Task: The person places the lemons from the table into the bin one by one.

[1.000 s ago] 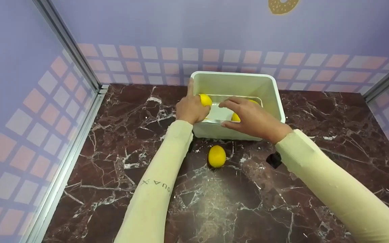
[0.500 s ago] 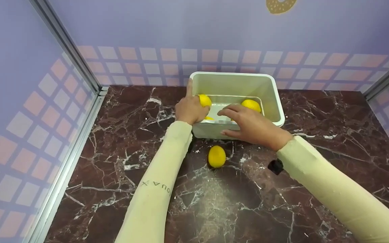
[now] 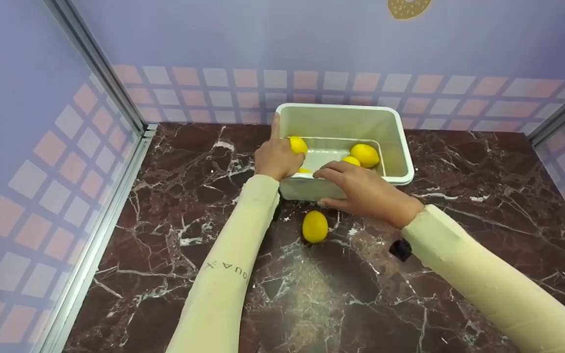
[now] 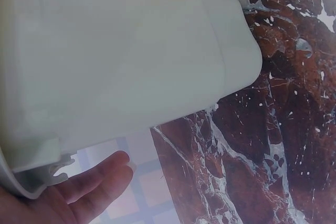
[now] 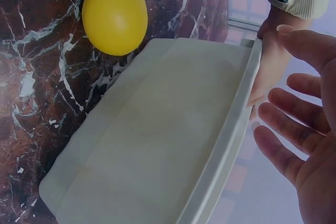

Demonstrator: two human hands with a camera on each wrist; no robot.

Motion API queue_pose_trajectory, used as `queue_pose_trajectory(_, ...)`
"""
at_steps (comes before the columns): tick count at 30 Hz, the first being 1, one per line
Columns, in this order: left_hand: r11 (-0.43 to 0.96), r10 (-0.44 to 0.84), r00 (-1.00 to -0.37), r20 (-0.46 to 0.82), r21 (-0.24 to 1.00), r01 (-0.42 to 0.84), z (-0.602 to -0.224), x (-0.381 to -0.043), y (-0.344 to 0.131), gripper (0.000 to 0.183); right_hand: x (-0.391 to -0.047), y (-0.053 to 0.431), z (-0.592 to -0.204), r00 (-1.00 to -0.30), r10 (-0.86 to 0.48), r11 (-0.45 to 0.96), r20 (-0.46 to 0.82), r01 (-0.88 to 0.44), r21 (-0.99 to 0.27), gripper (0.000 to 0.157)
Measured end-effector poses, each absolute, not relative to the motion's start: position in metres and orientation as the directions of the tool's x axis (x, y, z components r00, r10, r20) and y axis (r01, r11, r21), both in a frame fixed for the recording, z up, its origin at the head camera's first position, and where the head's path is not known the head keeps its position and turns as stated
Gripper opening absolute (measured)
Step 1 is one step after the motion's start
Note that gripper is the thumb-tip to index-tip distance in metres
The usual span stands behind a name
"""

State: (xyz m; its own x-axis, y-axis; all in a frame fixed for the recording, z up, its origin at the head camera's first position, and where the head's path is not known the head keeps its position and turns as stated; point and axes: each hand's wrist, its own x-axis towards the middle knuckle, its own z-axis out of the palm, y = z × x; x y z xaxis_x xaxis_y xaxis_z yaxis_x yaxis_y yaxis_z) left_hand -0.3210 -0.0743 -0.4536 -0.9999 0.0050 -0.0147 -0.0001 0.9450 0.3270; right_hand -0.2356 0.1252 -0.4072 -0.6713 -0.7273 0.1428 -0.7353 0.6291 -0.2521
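Observation:
A white plastic bin [image 3: 339,109] stands on the dark marbled surface with several lemons inside: one lemon [image 3: 298,145] at the left, another lemon [image 3: 365,155] at the right, others partly hidden by the hands. The left hand [image 3: 278,158] grips the bin's left rim near its front corner; in the left wrist view its fingers [image 4: 107,182] show outside below the rim. Over the front rim hovers the right hand [image 3: 363,192], fingers spread and nothing held. On the surface before the bin lies a single lemon [image 3: 315,227], close to the right hand's thumb.
A patterned back wall [image 3: 243,90] rises right behind the bin. To the left runs a metal rail [image 3: 115,211] along the side panel. The marbled surface [image 3: 361,304] extends in front and to both sides.
The right hand has drawn back from inside the bin toward its front rim, leaving lemons at the right end uncovered. The left hand keeps its grip, and the lemon outside stays put.

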Motion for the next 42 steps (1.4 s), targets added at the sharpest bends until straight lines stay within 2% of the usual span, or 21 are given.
queue_pose_trajectory(17,0.948,0.010,-1.000,-0.003,0.317,0.009,-0.452,-0.321,-0.076,0.058,-0.231,0.123,-0.417,-0.622,-0.771,0.580,0.139,-0.775,-0.252,0.050)
queue_pose_trajectory(31,0.941,0.008,-1.000,-0.008,0.337,0.005,-0.451,-0.320,-0.075,0.058,-0.223,0.121,-0.427,-0.649,-0.758,0.615,0.066,-0.745,-0.259,0.049)
queue_pose_trajectory(42,0.943,0.002,-1.000,-0.010,0.332,-0.002,-0.452,-0.320,-0.075,0.061,-0.223,0.120,-0.440,-0.624,-0.778,0.593,0.078,-0.769,-0.238,0.046)
